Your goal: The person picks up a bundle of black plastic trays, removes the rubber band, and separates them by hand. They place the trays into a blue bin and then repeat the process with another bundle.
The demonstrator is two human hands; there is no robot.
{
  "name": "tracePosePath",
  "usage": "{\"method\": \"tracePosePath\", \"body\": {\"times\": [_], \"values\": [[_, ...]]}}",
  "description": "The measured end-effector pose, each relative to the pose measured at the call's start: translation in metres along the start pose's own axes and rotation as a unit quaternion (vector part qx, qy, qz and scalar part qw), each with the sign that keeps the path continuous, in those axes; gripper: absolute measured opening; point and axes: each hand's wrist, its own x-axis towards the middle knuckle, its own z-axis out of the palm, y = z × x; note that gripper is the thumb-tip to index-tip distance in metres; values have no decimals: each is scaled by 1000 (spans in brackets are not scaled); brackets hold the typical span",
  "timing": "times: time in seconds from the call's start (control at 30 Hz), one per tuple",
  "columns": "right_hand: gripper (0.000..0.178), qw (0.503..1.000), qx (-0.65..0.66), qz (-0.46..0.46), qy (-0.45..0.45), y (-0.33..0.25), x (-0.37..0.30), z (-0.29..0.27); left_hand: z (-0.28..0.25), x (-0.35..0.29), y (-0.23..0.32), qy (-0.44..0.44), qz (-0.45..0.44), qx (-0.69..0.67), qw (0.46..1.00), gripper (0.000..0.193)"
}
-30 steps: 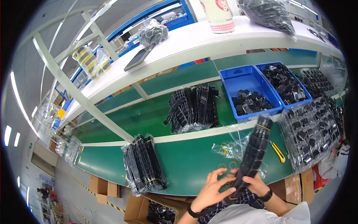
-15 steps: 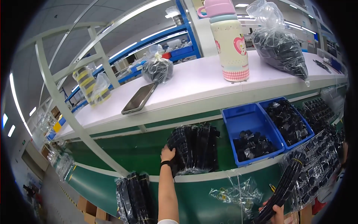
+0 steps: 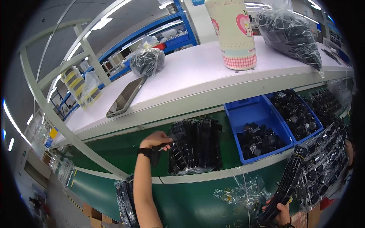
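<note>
The left grip (image 3: 159,141) was closed, fingers and thumb bent together on the edge of a dark strip (image 3: 176,136), though part of that strip was hard to make out; just to the right of this grip lay a pile of black strips (image 3: 195,146), on the green surface behind the pale rail (image 3: 205,176); the right grip (image 3: 278,211) was wrapped around the lower part of a bundle of black strips (image 3: 286,185), which slanted up and to the right of it, with a yellow band (image 3: 299,155) around its upper end.

Left of the right grip, on the green table (image 3: 178,203), lay a crumpled clear bag (image 3: 245,192) and a few loose yellow rings (image 3: 237,211); to its right stood clear trays (image 3: 323,167) of dark pieces; beyond it, farther back, sat a blue bin (image 3: 249,110) partly filled with black parts (image 3: 260,140); up and left from the left grip, a phone (image 3: 126,97) rested on the white shelf (image 3: 178,76).
</note>
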Motion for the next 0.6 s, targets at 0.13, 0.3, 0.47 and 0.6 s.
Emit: {"method": "tracePosePath", "body": {"times": [0.13, 0.3, 0.47, 0.6], "values": [[56, 1000, 10, -6, -1, 13, 8, -16, -46, -29, 23, 65, 28, -64, 995, 28], [56, 1000, 9, -10, -7, 10, 8, -20, -102, 11, -31, 129, 306, -179, 926, 28], [56, 996, 49, 25, -67, 10, 14, -9, -113, 81, -107, 404, 347, -33, 846, 26], [54, 999, 31, 4, -6, 9, -4, -11, 46, 141, -49, 188, 178, -309, 915, 29]]}}
